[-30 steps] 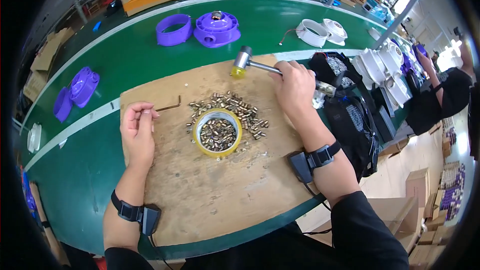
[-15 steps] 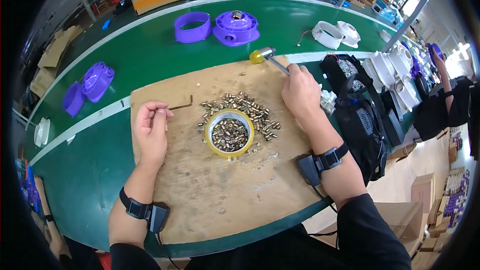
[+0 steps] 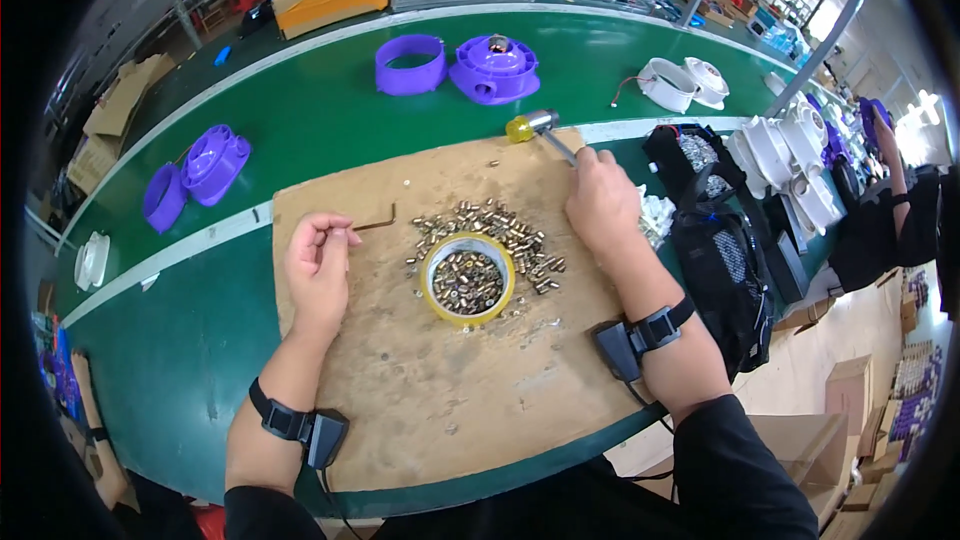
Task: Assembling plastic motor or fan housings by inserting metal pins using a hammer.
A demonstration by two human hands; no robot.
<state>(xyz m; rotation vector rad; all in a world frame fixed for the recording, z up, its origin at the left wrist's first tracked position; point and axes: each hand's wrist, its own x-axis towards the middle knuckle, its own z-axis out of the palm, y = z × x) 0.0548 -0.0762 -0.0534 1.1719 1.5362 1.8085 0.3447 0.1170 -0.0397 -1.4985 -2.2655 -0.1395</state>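
Right hand is gripping the handle of a small hammer, fingers wrapping round it from above; the metal head with its yellow face is pointing away from the person, near the far edge of a brown board. This grip is probably keeping the head clear of the small parts. Left hand is resting over the board's left side, fingers loosely curling, the tips meeting the near end of an L-shaped hex key; cannot tell whether they are pinching it or only touching it as it is lying there. Between the hands, a yellow tape roll is lying flat, its ring presumably serving as a makeshift bin for the small metal cylinders filling it. More loose cylinders are spreading on the board against its far and right sides, within reach of both hands. The board is covering part of the green surface, likely protecting it from knocks. Beyond, a purple ring and a purple housing are standing side by side, apart from the loose metal. A black bag is lying beyond the right forearm.
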